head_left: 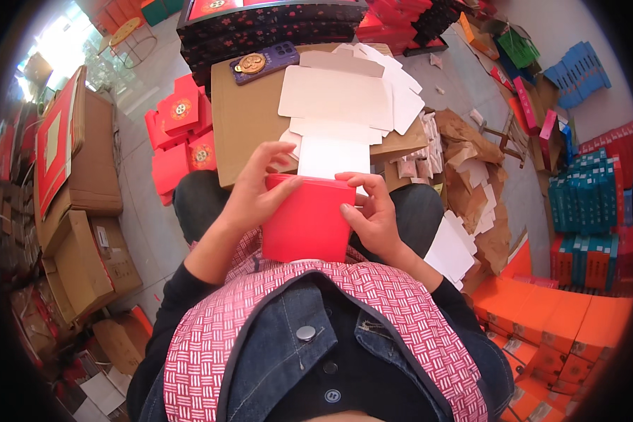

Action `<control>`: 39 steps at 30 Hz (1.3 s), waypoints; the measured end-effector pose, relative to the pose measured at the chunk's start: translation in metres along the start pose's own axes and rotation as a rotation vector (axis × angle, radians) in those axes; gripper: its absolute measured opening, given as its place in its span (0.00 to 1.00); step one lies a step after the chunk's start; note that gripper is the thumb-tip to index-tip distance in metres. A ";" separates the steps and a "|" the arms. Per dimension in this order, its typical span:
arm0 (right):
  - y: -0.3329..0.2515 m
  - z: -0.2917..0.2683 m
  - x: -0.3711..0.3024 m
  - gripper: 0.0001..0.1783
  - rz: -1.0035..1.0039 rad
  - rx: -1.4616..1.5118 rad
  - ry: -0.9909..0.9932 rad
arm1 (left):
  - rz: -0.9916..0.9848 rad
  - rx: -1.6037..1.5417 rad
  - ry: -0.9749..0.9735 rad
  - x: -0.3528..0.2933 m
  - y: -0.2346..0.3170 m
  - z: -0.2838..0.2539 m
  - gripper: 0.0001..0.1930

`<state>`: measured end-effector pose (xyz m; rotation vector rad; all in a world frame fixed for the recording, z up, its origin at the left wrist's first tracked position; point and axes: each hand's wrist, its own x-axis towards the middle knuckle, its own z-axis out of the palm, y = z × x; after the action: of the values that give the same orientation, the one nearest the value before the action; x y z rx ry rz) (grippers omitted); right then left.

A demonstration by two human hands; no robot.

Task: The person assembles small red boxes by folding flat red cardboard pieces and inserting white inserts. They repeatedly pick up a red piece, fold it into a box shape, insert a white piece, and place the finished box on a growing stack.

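A plain red box point(307, 224) sits at my lap, close to the apron, its broad red side facing up at me. My left hand point(252, 188) grips its left upper corner, thumb laid along the far edge and fingers curled above it. On the other side my right hand point(374, 216) holds the right edge, thumb on the face and index finger over the far edge; its other fingers are partly hidden behind. Just beyond the box, unfolded white card blanks point(339, 98) lie overlapping on a brown carton point(243, 130).
A phone point(264, 63) with a gold round piece lies on the carton, before stacked dark floral boxes point(267, 32). Red boxes point(183, 112) lie on the floor at left. Crumpled brown paper point(471, 162), teal boxes point(584, 197) and orange boxes point(555, 316) stand right; an opened carton point(84, 274) stands left.
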<state>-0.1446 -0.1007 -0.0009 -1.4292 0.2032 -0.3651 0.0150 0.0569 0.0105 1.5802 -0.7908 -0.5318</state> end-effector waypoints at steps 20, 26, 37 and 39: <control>0.001 0.006 -0.004 0.12 0.117 -0.025 0.152 | -0.051 -0.160 0.133 -0.028 -0.023 0.012 0.06; 0.004 0.007 0.004 0.07 0.198 0.181 0.202 | -0.031 -0.099 0.161 -0.031 -0.018 0.015 0.07; 0.004 0.008 0.003 0.06 0.212 0.516 0.278 | -0.028 -0.122 0.137 -0.030 -0.010 0.014 0.06; 0.002 0.009 0.002 0.07 0.281 0.533 0.307 | -0.041 -0.140 0.147 -0.031 -0.012 0.014 0.06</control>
<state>-0.1391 -0.0932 -0.0013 -0.8016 0.5098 -0.3707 -0.0133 0.0715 -0.0068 1.4902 -0.5986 -0.4845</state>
